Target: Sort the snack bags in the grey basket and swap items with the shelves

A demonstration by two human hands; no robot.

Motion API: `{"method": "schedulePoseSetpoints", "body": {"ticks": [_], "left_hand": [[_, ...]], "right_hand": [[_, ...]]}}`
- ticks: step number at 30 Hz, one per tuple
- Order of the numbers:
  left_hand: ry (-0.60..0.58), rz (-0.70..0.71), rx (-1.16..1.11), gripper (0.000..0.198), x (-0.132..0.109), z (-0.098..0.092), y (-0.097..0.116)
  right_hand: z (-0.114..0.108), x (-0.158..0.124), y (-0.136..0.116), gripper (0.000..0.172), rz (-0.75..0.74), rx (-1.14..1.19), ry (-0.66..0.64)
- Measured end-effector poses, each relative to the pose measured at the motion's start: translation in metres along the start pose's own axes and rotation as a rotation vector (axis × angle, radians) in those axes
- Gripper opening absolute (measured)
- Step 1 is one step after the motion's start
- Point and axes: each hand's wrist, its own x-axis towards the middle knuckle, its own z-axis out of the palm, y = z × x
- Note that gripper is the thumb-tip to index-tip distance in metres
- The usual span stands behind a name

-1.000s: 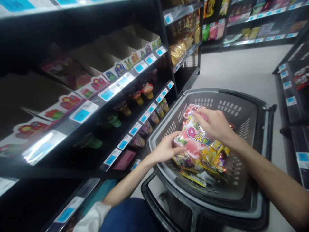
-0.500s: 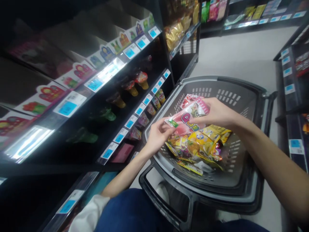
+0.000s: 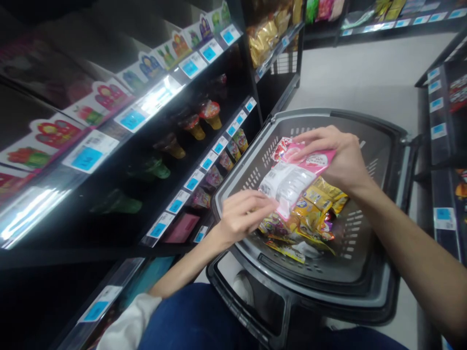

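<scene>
Over a grey plastic shopping basket (image 3: 379, 146) I hold a pink and white snack packet (image 3: 292, 181), its pale printed back facing me. My right hand (image 3: 337, 155) grips the packet's upper pink edge. My left hand (image 3: 242, 214) pinches its lower left corner, fingers curled. Under the packet, several yellow and multicoloured snack bags (image 3: 314, 221) lie in the basket.
Dark store shelves (image 3: 153, 146) on my left carry jelly cups, small packets and blue price tags. More shelves stand far ahead and at the right edge. Pale floor (image 3: 361, 78) runs between them. My knee in blue trousers (image 3: 197, 321) shows below.
The packet has been lifted a little and turned over, from its pink printed front to its white back. Both hands stayed on it. The view tilted slightly downward.
</scene>
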Motion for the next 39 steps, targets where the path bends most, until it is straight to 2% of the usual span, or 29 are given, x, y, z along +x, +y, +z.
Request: {"method": "schedulePoseSetpoints", "body": {"ticks": [2,5,9,15,21,32,39], "left_hand": [[-0.079,0.152,0.092,0.020,0.005,-0.003,0.003],[-0.108,0.333,0.227,0.015,0.016,-0.005,0.008],[-0.121,0.472,0.272,0.021,0.025,-0.008,0.011],[-0.084,0.441,0.271,0.019,0.024,-0.008,0.012],[-0.072,0.452,0.258,0.013,0.021,-0.006,0.009],[-0.035,0.460,0.253,0.010,0.020,-0.002,0.006],[-0.006,0.382,0.212,0.004,0.019,-0.004,0.007]], "right_hand": [[-0.002,-0.001,-0.006,0.016,-0.032,-0.007,0.015],[-0.002,-0.003,-0.013,0.022,-0.121,0.047,0.087],[0.004,-0.004,-0.016,0.028,-0.173,0.066,0.205],[0.013,-0.002,-0.011,0.022,-0.295,0.143,0.321],[0.013,-0.003,-0.013,0.020,-0.250,0.114,0.317],[0.010,-0.003,-0.013,0.021,-0.264,0.139,0.294],[0.008,-0.004,-0.018,0.021,-0.227,0.173,0.271]]}}
